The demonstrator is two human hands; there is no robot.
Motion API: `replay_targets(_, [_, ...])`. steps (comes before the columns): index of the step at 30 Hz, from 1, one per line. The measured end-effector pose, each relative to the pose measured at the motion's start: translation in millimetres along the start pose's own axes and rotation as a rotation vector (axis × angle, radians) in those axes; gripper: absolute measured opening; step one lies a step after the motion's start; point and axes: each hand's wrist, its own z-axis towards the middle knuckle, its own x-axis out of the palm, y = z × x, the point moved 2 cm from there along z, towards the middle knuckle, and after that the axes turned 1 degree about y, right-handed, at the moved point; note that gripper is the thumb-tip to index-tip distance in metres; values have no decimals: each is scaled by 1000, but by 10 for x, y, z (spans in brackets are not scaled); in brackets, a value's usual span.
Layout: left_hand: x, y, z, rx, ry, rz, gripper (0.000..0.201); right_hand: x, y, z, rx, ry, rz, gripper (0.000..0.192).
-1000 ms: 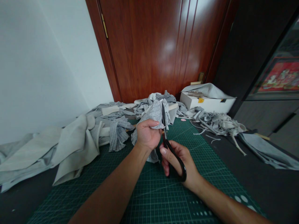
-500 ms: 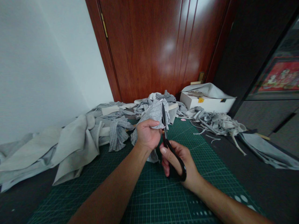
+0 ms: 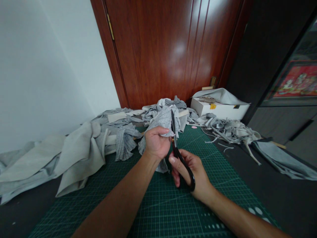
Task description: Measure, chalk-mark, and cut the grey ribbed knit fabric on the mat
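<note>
Now your left hand (image 3: pixel 157 142) pinched the gray cloth (image 3: pixel 162 119) over the green mat (image 3: pixel 168 211), and your right hand (image 3: pixel 187 168) curled round the black scissors (image 3: pixel 176 152), their blades at the cloth's edge. Thin strips (image 3: pixel 234 130) lay nearby, so some snipping seemed done; this cloth looked unfinished.

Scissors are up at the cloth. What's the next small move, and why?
Probably a gentle squeeze of the scissors: the right hand grips their handle, a blade lies across the gray cloth, and the left hand pinches it. Gently, because the left thumb sits close to that blade.
</note>
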Motion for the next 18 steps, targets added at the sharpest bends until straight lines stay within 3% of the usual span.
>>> replay_targets(5, [2, -5, 5, 11, -41, -59, 34, -23, -25, 13, 9, -1, -24, 54])
replay_targets(9, [-46, -15, 41, 76, -215, -190, 7, -64, -64, 34, 15, -1, -60, 53])
replay_targets(13, [-142, 41, 113, -23, -356, -180, 15, -89, -81, 39, 30, 10, -95, 50])
replay_targets(18, [-318, 81, 242, 0, -417, -126, 53, -108, -83, 30, 40, 16, -119, 48])
